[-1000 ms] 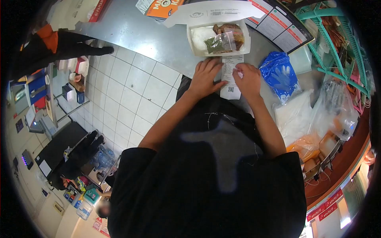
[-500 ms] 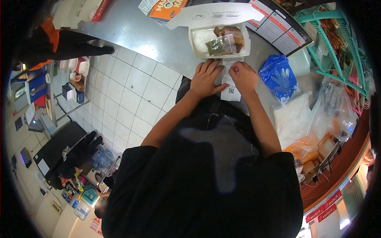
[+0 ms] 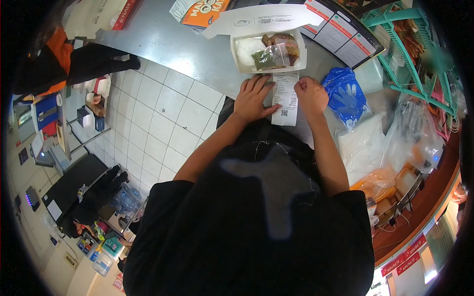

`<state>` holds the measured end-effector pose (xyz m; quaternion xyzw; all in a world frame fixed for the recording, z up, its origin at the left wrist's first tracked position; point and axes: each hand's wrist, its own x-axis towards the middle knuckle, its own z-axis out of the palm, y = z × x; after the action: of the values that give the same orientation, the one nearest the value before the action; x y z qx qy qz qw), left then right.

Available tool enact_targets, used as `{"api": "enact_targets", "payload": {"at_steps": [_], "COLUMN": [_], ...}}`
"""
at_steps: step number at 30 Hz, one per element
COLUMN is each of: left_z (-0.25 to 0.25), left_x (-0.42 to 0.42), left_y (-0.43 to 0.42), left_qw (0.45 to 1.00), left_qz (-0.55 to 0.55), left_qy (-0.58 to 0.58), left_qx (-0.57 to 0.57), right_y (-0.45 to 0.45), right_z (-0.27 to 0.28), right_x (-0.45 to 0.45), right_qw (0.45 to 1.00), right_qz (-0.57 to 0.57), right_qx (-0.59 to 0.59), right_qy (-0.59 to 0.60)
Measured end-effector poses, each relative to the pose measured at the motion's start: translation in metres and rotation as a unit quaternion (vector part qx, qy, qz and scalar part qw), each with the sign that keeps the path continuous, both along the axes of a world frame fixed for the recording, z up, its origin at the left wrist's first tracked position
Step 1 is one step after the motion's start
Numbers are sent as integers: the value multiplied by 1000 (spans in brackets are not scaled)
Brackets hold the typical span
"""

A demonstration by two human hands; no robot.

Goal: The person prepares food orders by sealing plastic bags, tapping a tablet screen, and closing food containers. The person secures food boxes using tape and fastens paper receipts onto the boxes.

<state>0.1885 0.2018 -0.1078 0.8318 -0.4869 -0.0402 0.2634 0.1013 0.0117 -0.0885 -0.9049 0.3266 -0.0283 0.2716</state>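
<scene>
A long white receipt [image 3: 284, 98] lies on the metal counter in front of me. My left hand [image 3: 253, 100] rests at its left edge, fingers spread, with the thumb near the paper. At the receipt's right edge is my right hand [image 3: 312, 96], its fingers curled together; anything between the fingertips is too small to tell. Just beyond the receipt stands an open white food box [image 3: 270, 70], its lid folded back. Inside are white rice [image 3: 249, 49], browned meat [image 3: 291, 47] and a small clear packet with green contents [image 3: 266, 58].
To the right lie a blue glove packet [image 3: 344, 96], white plastic bags [image 3: 360, 148] and a green basket [image 3: 414, 93]. A framed sheet [image 3: 340, 34] and an orange box [image 3: 205, 12] stand at the back. Another person [image 3: 94, 61] is at the far left.
My right hand has shifted right, off the middle of the receipt to its edge, and its fingers have curled. More of the printed paper shows. My left hand has barely moved.
</scene>
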Motion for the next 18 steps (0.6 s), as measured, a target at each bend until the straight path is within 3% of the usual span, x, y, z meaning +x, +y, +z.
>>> {"api": "enact_targets", "payload": {"at_steps": [5, 11, 14, 18], "left_z": [-2, -1, -2, -3], "left_x": [-1, -3, -1, 4], "left_y": [0, 3, 1, 0], "left_qw": [1000, 1000, 1000, 999], "left_qz": [2, 4, 2, -23], "left_qy": [-1, -1, -5, 31], "left_qx": [10, 9, -7, 28], "right_y": [18, 3, 19, 13], "right_z": [-6, 1, -8, 1], "right_x": [-3, -5, -15, -28], "right_qw": [996, 999, 991, 999], "right_qz": [80, 33, 125, 42], "right_qx": [41, -11, 44, 31], "right_qy": [1, 39, -34, -15]}}
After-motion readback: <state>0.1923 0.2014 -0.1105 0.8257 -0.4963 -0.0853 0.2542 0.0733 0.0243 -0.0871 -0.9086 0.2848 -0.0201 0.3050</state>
